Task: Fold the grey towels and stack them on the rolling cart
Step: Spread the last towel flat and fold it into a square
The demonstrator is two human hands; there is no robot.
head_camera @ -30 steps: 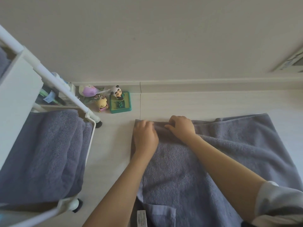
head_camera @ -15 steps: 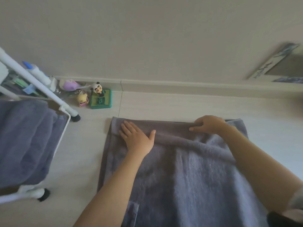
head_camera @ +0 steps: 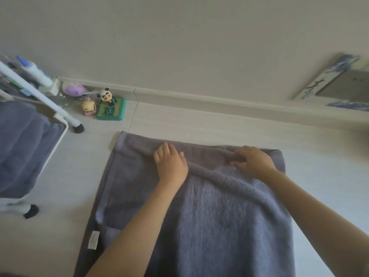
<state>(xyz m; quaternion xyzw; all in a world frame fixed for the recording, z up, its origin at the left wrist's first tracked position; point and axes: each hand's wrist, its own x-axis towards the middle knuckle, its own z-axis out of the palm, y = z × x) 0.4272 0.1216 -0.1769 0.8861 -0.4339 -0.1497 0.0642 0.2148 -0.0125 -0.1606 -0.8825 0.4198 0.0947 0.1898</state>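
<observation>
Now, nearest us, one grey towel [head_camera: 219, 216] lies spread on the floor [head_camera: 219, 124], its white label [head_camera: 93, 239] at the near left corner. Two hands work its far edge: the left hand [head_camera: 171, 166] lies flat, fingers straight and close together, pressing the fold down; the right hand [head_camera: 253, 159] sits on the raised ridge with fingers loosely bent, and whether it pinches the cloth I cannot tell. Looks like the smoothing step of a first fold; the next move probably calls for gripping that far edge at both corners for another fold. At the floor's left edge, one rolling cart [head_camera: 60, 134] carries folded towels [head_camera: 24, 148], number unclear. Beyond it, by the wall, three small toys [head_camera: 107, 102].
</observation>
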